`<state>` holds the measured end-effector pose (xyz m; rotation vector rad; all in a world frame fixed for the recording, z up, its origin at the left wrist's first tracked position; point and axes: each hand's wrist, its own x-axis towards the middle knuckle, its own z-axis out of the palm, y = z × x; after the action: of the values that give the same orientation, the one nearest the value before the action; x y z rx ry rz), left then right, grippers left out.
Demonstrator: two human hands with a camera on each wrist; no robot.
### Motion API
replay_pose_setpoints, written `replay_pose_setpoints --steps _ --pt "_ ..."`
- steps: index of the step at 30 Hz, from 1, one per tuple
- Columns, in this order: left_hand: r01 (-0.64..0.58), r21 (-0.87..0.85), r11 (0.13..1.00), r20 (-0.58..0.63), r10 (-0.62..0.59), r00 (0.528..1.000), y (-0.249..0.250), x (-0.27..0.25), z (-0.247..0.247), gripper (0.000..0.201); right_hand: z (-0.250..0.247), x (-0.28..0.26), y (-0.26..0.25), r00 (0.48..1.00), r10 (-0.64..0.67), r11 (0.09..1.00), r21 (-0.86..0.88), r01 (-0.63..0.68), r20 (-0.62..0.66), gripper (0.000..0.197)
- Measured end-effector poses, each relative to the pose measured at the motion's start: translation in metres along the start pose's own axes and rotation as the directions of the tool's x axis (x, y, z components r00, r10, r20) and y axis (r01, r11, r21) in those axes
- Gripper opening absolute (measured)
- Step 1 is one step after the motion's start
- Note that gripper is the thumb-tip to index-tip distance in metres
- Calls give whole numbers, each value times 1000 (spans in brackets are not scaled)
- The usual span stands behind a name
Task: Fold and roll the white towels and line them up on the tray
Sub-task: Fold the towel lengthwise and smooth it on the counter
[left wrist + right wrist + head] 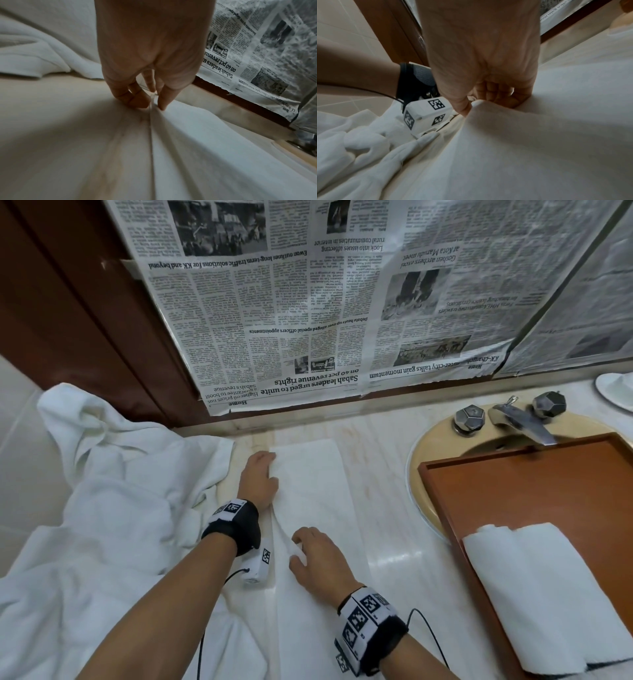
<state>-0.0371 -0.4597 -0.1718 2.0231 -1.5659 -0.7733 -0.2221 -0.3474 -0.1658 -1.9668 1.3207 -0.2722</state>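
The folded towel lies on the table with its long axis running away from the person, its left edge pinched by the left hand farther off and the right hand nearer, the tray to its right.

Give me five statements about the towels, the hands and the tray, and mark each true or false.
1. Rolled towels lie on the wooden tray. True.
2. The tray sits left of the folded towel. False: it sits to the right, over the sink.
3. The left hand pinches the folded towel's left edge. True.
4. The right hand rests on the faucet. False: it grips the same towel edge, nearer the person.
5. A pile of unfolded towels lies left of the hands. True.
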Motion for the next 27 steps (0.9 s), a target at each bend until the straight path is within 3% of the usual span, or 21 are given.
replay_pose_setpoints --steps 7,13,16,18,22,27 --pt "78 25 997 -21 -78 997 3 -9 3 41 0 1 0 1000 18 999 44 -17 -22 28" --pt "95 18 995 -92 -93 991 15 -48 3 44 -12 -4 -1 999 45 994 100 -47 22 34" --pt "198 -16 980 17 -198 980 14 -80 11 40 -19 -22 3 997 74 996 52 -76 39 37" --pt "232 -53 971 55 -229 972 11 -97 18 35 -25 -40 10 992 114 992 57 -116 48 31" --pt "187 -116 975 -37 -192 981 12 -110 18 21 -33 -77 25 980 176 976 110 -186 97 10" --pt "188 -222 957 -56 -205 977 5 -116 15 18 -25 -109 23 964 239 966 -129 -224 117 10"
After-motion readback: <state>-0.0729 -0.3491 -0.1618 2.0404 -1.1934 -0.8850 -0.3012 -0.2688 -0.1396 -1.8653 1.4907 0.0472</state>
